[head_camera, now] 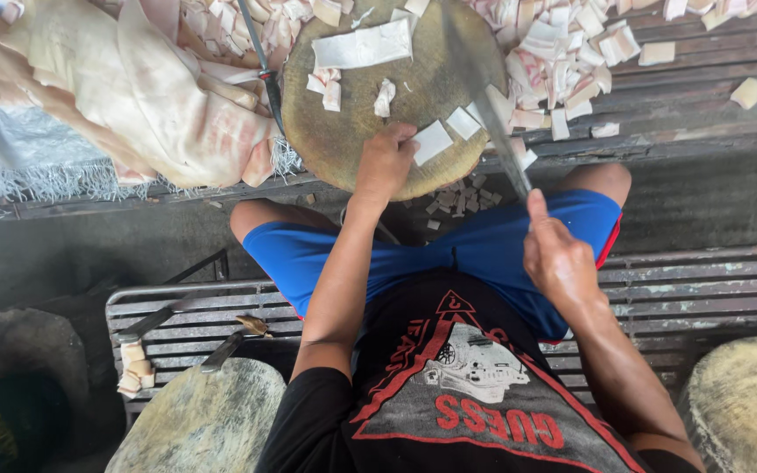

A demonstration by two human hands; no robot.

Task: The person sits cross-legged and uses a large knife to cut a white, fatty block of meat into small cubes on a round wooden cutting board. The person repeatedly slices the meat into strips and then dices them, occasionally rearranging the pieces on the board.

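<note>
Pale, greasy-looking pork skin is the material under the hands: a small square piece of skin [432,141] lies at about 5 o'clock on the round wooden chopping block [343,140], just at its near edge. I judge such a piece to be light, limp and slippery, so it is better pressed flat from above with the fingertips than pinched at a corner. The left hand [385,161] reaches forward with the arm nearly straight, the palm down on the block and the fingers curled, their tips touching the left edge of that piece. The right hand [558,256] is closed around the handle of a cleaver [484,96], with the index finger laid straight along the back of the blade; the blade points away toward 11 o'clock, above the right part of the block, and its motion blur makes the exact height hard to tell. A longer strip of skin [363,45] lies at 12 o'clock on the block. Many cut squares [562,61] are piled on the slatted surface [703,88] at 2 o'clock, and large uncut sheets of skin [133,88] lie at 9 o'clock. A second knife [265,74] rests between these sheets and the block.
</note>
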